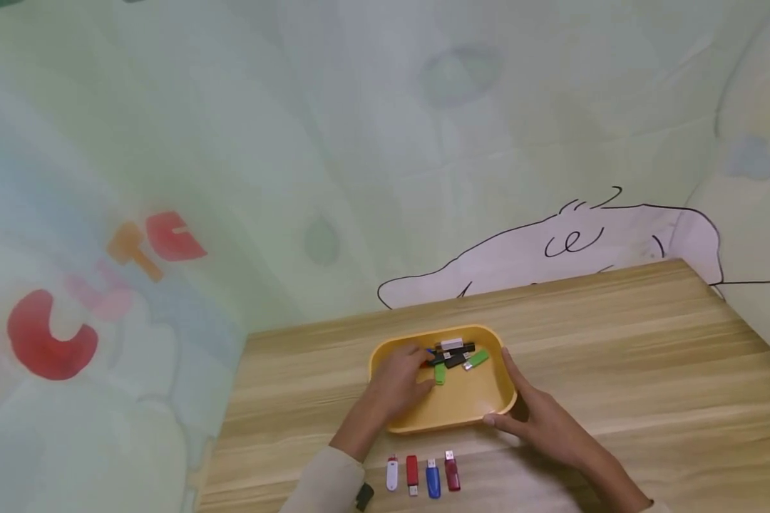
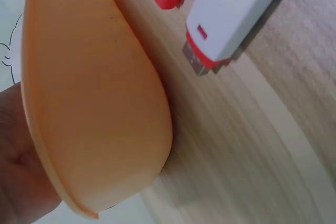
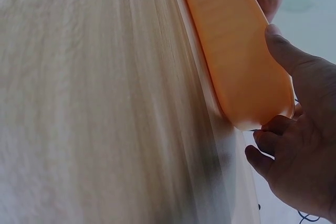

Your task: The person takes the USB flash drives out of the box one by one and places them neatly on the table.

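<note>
A shallow yellow tray (image 1: 468, 410) sits on the wooden table with several USB sticks inside. Among them are a green stick (image 1: 477, 359) on the right, another green stick (image 1: 439, 374) near the middle, a white stick (image 1: 451, 343) and black ones. My left hand (image 1: 398, 381) reaches over the tray's left side, fingertips at a blue-and-black stick and a bit of red. Its thumb stands apart from the fingers. My right hand (image 1: 542, 420) grips the tray's right end, thumb at the near rim, fingers along the outer wall; the right wrist view shows this hand (image 3: 302, 145) too.
In front of the tray lie a white stick (image 1: 392, 474), a red stick (image 1: 412, 474), a blue stick (image 1: 433, 479) and a dark red stick (image 1: 452, 472) in a row. A black object (image 1: 363, 496) shows beside the left sleeve. A printed cloth (image 1: 334, 142) hangs behind the table.
</note>
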`<state>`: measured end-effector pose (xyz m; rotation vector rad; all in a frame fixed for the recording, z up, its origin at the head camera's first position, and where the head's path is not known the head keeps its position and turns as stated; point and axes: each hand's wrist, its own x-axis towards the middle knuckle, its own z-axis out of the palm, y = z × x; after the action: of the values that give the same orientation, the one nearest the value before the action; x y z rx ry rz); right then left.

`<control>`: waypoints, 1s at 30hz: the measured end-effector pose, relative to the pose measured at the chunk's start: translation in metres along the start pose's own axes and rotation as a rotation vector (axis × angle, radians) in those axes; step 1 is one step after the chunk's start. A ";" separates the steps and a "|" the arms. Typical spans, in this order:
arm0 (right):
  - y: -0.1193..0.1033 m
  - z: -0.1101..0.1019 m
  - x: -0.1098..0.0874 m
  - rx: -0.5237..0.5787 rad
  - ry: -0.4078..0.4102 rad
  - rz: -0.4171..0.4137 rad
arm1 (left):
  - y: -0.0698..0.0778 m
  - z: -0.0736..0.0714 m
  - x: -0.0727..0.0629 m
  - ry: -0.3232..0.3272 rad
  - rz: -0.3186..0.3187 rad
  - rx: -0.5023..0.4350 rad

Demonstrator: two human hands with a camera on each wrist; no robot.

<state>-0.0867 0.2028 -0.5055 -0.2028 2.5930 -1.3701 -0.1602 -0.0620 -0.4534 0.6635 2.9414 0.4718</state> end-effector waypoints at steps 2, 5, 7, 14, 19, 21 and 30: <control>0.001 0.001 0.000 0.001 -0.002 -0.005 | 0.000 0.002 0.000 -0.016 0.002 0.009; 0.003 0.002 0.000 0.001 -0.003 -0.006 | 0.001 0.005 -0.001 -0.037 -0.006 0.019; 0.003 0.002 0.000 -0.004 -0.002 -0.005 | 0.002 0.007 -0.002 -0.042 -0.008 0.028; 0.000 0.001 0.001 0.003 -0.008 0.004 | 0.004 0.008 -0.004 -0.034 0.026 0.106; -0.003 -0.001 0.001 -0.007 -0.007 0.000 | 0.006 0.006 -0.006 -0.046 0.041 0.156; -0.004 -0.001 0.001 -0.010 -0.009 -0.004 | 0.008 0.005 -0.008 -0.059 0.050 0.166; -0.005 -0.002 -0.001 0.000 -0.013 0.000 | 0.011 0.003 -0.016 -0.080 0.110 0.149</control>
<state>-0.0859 0.2020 -0.5001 -0.2104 2.5826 -1.3635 -0.1414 -0.0585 -0.4523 0.8439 2.8957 0.2292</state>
